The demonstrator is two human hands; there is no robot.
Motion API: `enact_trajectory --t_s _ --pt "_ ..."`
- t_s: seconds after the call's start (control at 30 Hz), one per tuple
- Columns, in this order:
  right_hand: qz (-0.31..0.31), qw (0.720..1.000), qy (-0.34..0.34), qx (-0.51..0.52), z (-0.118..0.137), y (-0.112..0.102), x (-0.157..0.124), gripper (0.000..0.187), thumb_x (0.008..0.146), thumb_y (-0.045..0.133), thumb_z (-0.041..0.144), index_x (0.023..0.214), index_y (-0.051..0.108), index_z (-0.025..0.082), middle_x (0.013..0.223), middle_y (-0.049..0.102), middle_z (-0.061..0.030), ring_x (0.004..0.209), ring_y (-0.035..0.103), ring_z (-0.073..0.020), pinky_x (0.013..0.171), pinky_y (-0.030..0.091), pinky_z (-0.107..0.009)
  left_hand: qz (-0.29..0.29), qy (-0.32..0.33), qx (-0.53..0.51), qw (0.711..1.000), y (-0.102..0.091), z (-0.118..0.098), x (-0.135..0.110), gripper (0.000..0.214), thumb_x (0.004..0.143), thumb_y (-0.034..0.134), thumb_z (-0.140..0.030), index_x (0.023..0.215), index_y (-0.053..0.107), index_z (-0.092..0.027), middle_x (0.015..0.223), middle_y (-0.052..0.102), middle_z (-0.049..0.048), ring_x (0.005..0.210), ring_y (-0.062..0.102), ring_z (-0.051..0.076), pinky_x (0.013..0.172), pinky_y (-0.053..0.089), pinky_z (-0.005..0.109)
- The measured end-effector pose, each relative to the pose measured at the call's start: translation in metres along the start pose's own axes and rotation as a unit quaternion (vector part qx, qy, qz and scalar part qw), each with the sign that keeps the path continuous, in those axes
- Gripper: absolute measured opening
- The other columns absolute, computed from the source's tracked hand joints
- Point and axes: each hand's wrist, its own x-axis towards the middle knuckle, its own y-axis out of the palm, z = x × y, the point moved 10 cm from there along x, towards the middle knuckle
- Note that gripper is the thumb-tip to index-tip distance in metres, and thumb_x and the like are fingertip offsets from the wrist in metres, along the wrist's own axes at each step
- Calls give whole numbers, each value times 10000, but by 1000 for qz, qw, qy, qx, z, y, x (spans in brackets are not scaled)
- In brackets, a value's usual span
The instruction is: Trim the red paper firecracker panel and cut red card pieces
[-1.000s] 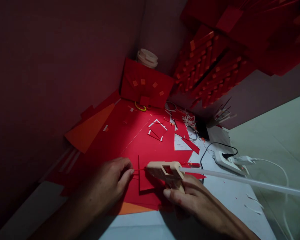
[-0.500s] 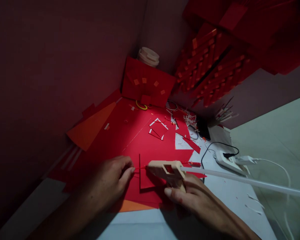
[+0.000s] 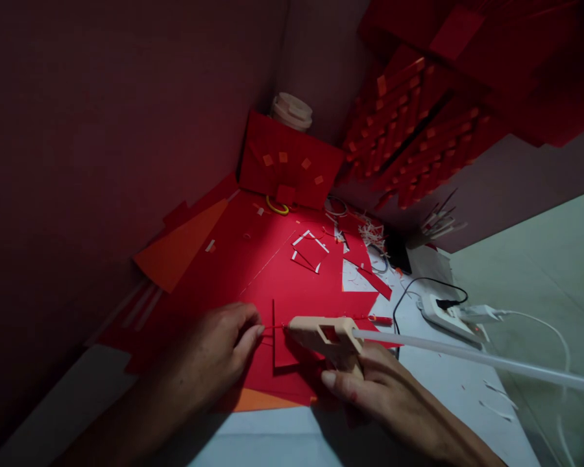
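Observation:
Closed around the handle of a cream hot glue gun is my right hand. A long translucent glue stick sticks out of the gun's back end toward the right. The nozzle points left, at a thin red cord. My left hand pinches that cord between thumb and fingertips. Beneath the gun lies a red card piece with a dark left edge, on a larger red sheet. Whether the nozzle touches the cord I cannot tell.
A power strip with plugged-in cables lies on the right. White paper scraps, a phone and a yellow ring-shaped handle are farther back. A red panel leans before a lidded cup. An orange sheet lies left.
Both hands hold nearly the same pose. The glue gun's body has dipped slightly, and the whole view has shifted a little.

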Motion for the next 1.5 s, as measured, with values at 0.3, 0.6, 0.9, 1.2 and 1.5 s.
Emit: enact_trajectory --t_s 0.3,0.6,0.9,1.2,1.5 --pt "13 1000 -15 6 -8 1 -3 423 891 631 433 1286 643 282 1068 617 -83 897 576 -227 635 511 -278 3 8 15 1000 1 1 0 254 892 399 -336 691 514 -230 703 593 6 688 563 199 631 356 302" --pt "8 1000 -29 5 -6 0 -2 401 870 642 420 1252 660 298 1001 623 -79 908 586 -249 630 520 -287 -6 -1 1 1000 -1 -1 -1 254 861 452 -366 661 531 -232 672 597 -2 675 552 196 610 350 299" --pt "17 999 -20 19 14 6 0 327 905 601 286 1221 645 216 912 582 -36 742 520 -150 580 459 -219 -9 9 -5 1000 2 1 0 265 867 429 -355 660 535 -229 669 585 0 667 535 188 614 351 302" --pt "13 999 24 27 3 9 4 169 909 601 300 952 705 174 625 451 31 572 443 -117 520 419 -216 -14 9 -4 1000 0 -4 -5 259 883 424 -314 661 524 -228 679 603 5 659 542 190 599 356 294" --pt "-8 999 30 26 -18 3 1 311 895 627 443 1122 727 255 831 636 -59 722 569 -205 617 502 -303 1 18 10 1000 2 -2 -1 242 889 425 -319 723 568 -217 751 641 36 721 574 213 644 384 308"
